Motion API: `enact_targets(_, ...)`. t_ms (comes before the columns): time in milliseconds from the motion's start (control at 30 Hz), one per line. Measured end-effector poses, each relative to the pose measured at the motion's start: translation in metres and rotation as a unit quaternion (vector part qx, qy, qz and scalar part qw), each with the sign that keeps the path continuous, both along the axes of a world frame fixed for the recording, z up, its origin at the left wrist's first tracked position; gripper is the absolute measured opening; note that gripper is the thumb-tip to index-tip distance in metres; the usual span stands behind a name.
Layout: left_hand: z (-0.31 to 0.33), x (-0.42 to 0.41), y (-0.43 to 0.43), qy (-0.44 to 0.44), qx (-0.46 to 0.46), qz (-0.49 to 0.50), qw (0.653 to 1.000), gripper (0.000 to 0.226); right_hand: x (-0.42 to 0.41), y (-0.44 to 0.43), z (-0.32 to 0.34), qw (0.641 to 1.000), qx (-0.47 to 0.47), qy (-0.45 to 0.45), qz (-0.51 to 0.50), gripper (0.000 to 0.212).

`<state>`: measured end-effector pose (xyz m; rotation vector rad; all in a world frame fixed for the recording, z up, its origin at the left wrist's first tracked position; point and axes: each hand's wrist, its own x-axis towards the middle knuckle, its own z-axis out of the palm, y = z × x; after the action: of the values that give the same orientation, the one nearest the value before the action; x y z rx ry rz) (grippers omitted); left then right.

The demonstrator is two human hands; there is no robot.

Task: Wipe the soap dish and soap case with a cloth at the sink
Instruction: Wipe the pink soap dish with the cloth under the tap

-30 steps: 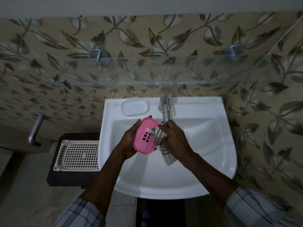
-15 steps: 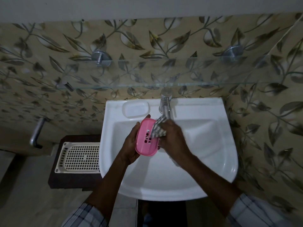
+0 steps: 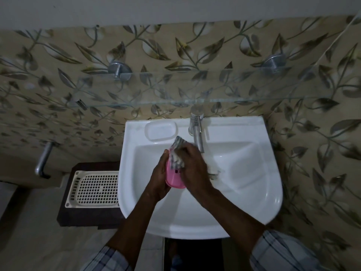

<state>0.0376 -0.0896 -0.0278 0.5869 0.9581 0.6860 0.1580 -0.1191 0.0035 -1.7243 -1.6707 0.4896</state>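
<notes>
1. Two hands work over one white sink (image 3: 254, 202): the left hand (image 3: 159, 178) and the right hand (image 3: 192, 169).
2. The left hand's fingers are clamped around one pink soap case (image 3: 173, 178), holding it on edge above the basin, just in front of the tap.
3. The right hand's fingers are closed on one checked cloth (image 3: 176, 151), pressing it against the upper part of the pink case; a tail of the cloth shows blurred to the right of the wrist.
4. One soap dish (image 3: 161, 131), a shallow recess moulded into the sink's back ledge, lies left of the tap and is untouched by either hand.
5. One chrome tap (image 3: 196, 132) stands at the middle of the back ledge.
6. One glass shelf (image 3: 175, 89) runs along the leaf-patterned wall, carried by two round metal brackets.
7. One cream perforated tray (image 3: 93, 189) lies on a dark stand left of the sink.
8. One metal handle (image 3: 43, 159) sticks out of the wall further left.
</notes>
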Motion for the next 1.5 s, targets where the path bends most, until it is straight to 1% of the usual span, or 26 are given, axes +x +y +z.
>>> enact_targets(67,0.002,-0.005,0.002,-0.035,-0.005,0.007,0.999,0.050,-0.002,-0.004,0.002,0.995,0.024,-0.022,0.097,0.035)
enact_targets(100,0.004,-0.005,0.003,-0.037,-0.009,-0.001,0.999,0.053,0.006,-0.003,0.002,0.995,0.032,-0.021,0.093,0.034)
enact_targets(200,0.000,-0.011,0.004,-0.065,0.007,-0.040,0.997,0.054,0.036,0.010,-0.004,0.996,-0.008,0.050,-0.075,0.033)
enact_targets(233,0.002,-0.012,0.003,-0.073,0.010,-0.050,0.996,0.051,0.040,0.011,-0.002,0.993,-0.002,0.057,-0.101,0.036)
enact_targets(300,0.008,-0.009,0.005,-0.052,-0.002,-0.070,0.996,0.055,0.036,0.012,0.000,0.997,0.007,0.050,-0.066,0.042)
enact_targets(367,0.012,-0.005,0.005,-0.007,-0.006,-0.088,0.996,0.060,0.027,0.010,0.004,0.999,0.008,0.050,0.017,0.036)
enact_targets(433,0.010,-0.003,0.004,0.029,0.007,-0.111,0.993,0.058,0.025,0.003,0.006,0.997,0.015,0.030,0.066,0.035)
enact_targets(500,0.010,-0.004,0.001,0.071,0.016,-0.120,0.990,0.058,0.031,-0.003,-0.003,0.986,0.047,-0.032,0.158,0.041)
enact_targets(533,0.010,-0.003,0.000,0.082,0.017,-0.126,0.988,0.060,0.034,-0.005,-0.006,0.986,0.034,-0.046,0.159,0.043)
enact_targets(600,0.008,0.000,0.000,0.080,0.016,-0.149,0.985,0.070,0.032,-0.006,-0.011,0.993,-0.011,0.053,0.102,0.046)
enact_targets(633,0.007,0.002,0.001,0.074,0.009,-0.148,0.986,0.074,0.026,-0.006,-0.011,0.997,-0.017,0.056,0.059,0.051)
enact_targets(667,0.008,0.004,0.001,0.070,-0.005,-0.138,0.988,0.076,0.023,-0.008,-0.012,0.997,-0.013,0.061,0.049,0.054)
enact_targets(733,0.007,0.005,0.000,0.062,-0.029,-0.109,0.992,0.077,0.018,-0.010,-0.022,0.991,0.047,0.013,0.123,0.049)
enact_targets(767,0.006,0.005,-0.001,0.062,-0.035,-0.106,0.992,0.079,0.021,-0.010,-0.020,0.989,0.040,0.000,0.143,0.045)
enact_targets(833,0.002,0.005,-0.002,0.061,-0.032,-0.129,0.989,0.084,0.025,-0.007,-0.016,0.994,0.018,0.062,0.087,0.037)
enact_targets(900,0.001,0.005,-0.002,0.053,-0.034,-0.119,0.991,0.083,0.028,-0.009,-0.007,0.995,-0.002,0.071,0.072,0.046)
enact_targets(1000,0.010,0.016,-0.002,0.031,-0.054,-0.073,0.995,0.067,0.025,-0.012,-0.007,0.992,0.025,0.063,0.110,0.056)
enact_targets(1133,0.012,0.033,0.004,-0.006,-0.120,0.007,0.993,0.059,0.010,-0.019,-0.003,0.989,-0.009,0.141,0.044,0.072)
enact_targets(1200,0.013,0.034,0.007,-0.015,-0.140,0.027,0.990,0.053,0.006,-0.028,-0.008,0.990,-0.016,0.128,0.061,0.076)
enact_targets(1233,0.011,0.033,0.009,-0.022,-0.149,0.036,0.988,0.055,0.007,-0.032,-0.010,0.989,-0.013,0.121,0.080,0.079)
enact_targets(1300,0.011,0.027,0.013,-0.011,-0.188,0.059,0.980,0.068,0.012,-0.039,-0.013,0.985,-0.014,0.109,0.130,0.080)
enact_targets(1333,0.010,0.024,0.016,-0.001,-0.209,0.064,0.976,0.075,0.016,-0.043,-0.015,0.981,-0.011,0.098,0.165,0.076)
enact_targets(1400,0.008,0.017,0.023,0.005,-0.234,0.051,0.971,0.083,0.028,-0.052,-0.019,0.967,0.017,0.043,0.250,0.061)
enact_targets(1433,0.006,0.015,0.026,0.001,-0.237,0.051,0.970,0.089,0.037,-0.056,-0.022,0.959,0.037,-0.003,0.282,0.059)
enact_targets(1467,0.006,0.013,0.028,-0.009,-0.234,0.065,0.970,0.090,0.046,-0.057,-0.025,0.953,0.042,-0.036,0.297,0.062)
enact_targets(1500,0.005,0.010,0.031,-0.019,-0.223,0.083,0.971,0.088,0.054,-0.056,-0.028,0.956,0.029,-0.044,0.289,0.068)
